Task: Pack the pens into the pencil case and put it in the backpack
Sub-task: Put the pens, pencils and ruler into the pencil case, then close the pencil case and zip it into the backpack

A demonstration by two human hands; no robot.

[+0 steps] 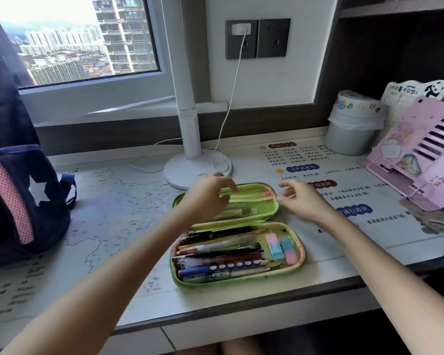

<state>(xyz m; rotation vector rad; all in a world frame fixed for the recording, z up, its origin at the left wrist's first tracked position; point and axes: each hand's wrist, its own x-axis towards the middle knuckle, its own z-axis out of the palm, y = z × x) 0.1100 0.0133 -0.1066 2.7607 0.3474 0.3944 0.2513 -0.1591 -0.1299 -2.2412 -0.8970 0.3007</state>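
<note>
Green zip-around fabric pencil case (237,235) lying fully open on white map-printed desk mat (118,201), both hands at its upper lid half.

Near tray half packed with pens and pencils (217,260) lying side by side, plus two pastel pink-and-blue erasers (281,247) at right end. Left hand (207,194) over left part of mesh-pocketed lid, fingers loosely curled, blurred; cannot tell if gripping lid edge. Right hand (301,199) just beside lid's right end, fingers spread and slack, gripping nothing visible. Navy backpack with white star and pink mesh pocket (18,198) upright at desk's left edge, well apart from case. White desk lamp base (198,167) just behind case; pink slatted book stand (418,160) far right.
</note>
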